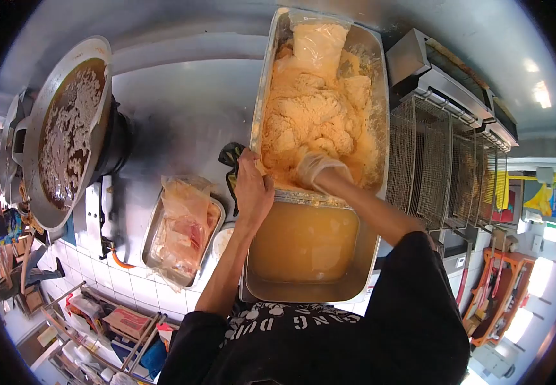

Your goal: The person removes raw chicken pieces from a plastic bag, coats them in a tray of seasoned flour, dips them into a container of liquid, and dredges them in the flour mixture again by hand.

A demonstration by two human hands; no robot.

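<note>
A deep metal tray (385, 96) holds orange-tinted breading flour (310, 109) with lumpy coated pieces in it. My right hand (321, 172), in a clear plastic glove, is pushed into the flour near the tray's front end; its fingers are buried. At the tray's left front corner, my left hand (254, 189) is bare and closed over the rim. A dark patterned cloth (230, 163) bunches against that hand. Just below the flour, close to my body, sits a second metal pan (247, 269) of cloudy orange-brown liquid (307, 244). A clear plastic bag (319, 48) of flour lies at the tray's far end.
To the left, a large wok (31, 173) of dark oil with floating bits stands on a burner. A smaller tray (194, 279) carries bagged raw meat (188, 231). Wire fryer baskets (428, 160) line the right side. A rack (127, 321) with boxes stands lower left.
</note>
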